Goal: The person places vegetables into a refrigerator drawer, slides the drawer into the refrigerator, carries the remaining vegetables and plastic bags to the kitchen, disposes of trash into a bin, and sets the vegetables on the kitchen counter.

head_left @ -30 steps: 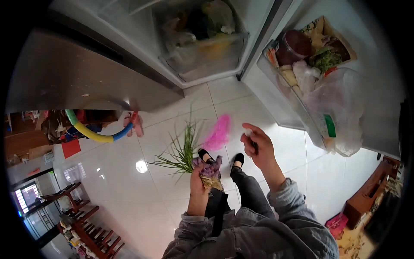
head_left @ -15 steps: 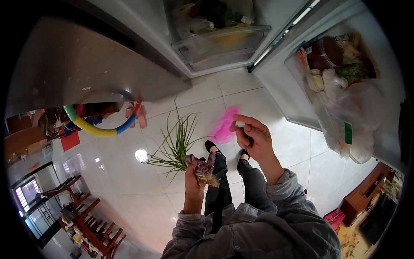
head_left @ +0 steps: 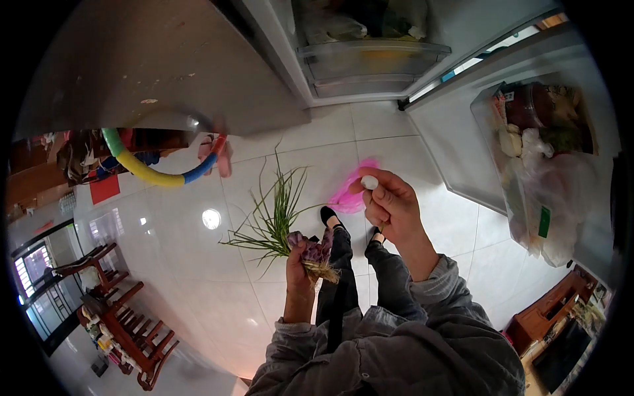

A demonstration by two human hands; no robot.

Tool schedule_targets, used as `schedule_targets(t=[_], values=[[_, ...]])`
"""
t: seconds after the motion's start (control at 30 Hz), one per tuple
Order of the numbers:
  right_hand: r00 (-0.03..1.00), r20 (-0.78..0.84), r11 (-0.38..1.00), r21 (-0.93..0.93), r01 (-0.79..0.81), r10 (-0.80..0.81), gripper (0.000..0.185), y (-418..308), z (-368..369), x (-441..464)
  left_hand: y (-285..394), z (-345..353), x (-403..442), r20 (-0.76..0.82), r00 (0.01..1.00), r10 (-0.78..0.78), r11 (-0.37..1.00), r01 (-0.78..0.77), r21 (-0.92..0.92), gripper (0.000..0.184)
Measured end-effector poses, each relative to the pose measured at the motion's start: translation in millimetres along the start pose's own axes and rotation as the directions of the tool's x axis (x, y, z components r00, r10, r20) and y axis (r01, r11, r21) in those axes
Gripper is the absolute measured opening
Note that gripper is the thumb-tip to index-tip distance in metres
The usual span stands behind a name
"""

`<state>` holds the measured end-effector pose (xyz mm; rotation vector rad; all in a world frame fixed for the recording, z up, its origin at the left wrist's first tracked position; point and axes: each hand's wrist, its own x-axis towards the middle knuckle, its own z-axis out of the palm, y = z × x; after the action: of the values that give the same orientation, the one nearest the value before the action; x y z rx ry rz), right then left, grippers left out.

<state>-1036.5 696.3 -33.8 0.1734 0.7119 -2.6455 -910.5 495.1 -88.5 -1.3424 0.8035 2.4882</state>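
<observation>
Scallions (head_left: 282,223) with purplish bulbs and pale, stringy roots sit in the closed fingers of the left hand (head_left: 299,272), in front of the open fridge (head_left: 362,99), their green leaves fanning up and leftward past the thumb. The right hand (head_left: 400,214), nearer the fridge door (head_left: 456,148), pinches a small white piece (head_left: 370,182) between thumb and index finger, the other fingers curled in. Just behind those fingertips, on the fridge side, shows a crumpled pink bag (head_left: 347,198); whether it touches them, I cannot tell. Black shoes (head_left: 328,215) stand on the pale tiles before the fridge. Inside the fridge is a clear drawer (head_left: 371,65) of bagged goods; its door, at right, bears a dark red jar (head_left: 530,105) and clear plastic bags (head_left: 553,188). Left of the fridge are pink slippers (head_left: 215,156) and a multicoloured hoop (head_left: 155,177).
</observation>
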Motion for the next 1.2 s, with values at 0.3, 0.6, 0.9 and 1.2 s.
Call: schedule_targets(t=[0.3, 0.6, 0.9, 1.2], values=[[1.0, 0.015, 1.0, 0.019, 0.002, -0.003, 0.025, 16, 13, 9, 7, 3, -8, -0.047, 0.997, 0.067, 0.995, -0.07, -0.075, 0.01], [0.994, -0.072, 0.993, 0.09, -0.08, 0.087, 0.02, 30, 0, 16, 5, -30, -2, -0.025, 0.998, 0.059, 0.998, -0.059, -0.009, 0.013], [0.979, -0.149, 0.982, 0.15, -0.119, 0.141, 0.013, 34, -11, 16, 5, -33, 0, -0.012, 0.997, 0.07, 0.997, -0.07, -0.03, 0.018], [0.963, -0.214, 0.985, 0.086, -0.148, 0.163, 0.024, 23, -14, 20, 1, -36, 16, 0.27, 0.945, 0.183, 0.969, -0.127, -0.212, 0.013]])
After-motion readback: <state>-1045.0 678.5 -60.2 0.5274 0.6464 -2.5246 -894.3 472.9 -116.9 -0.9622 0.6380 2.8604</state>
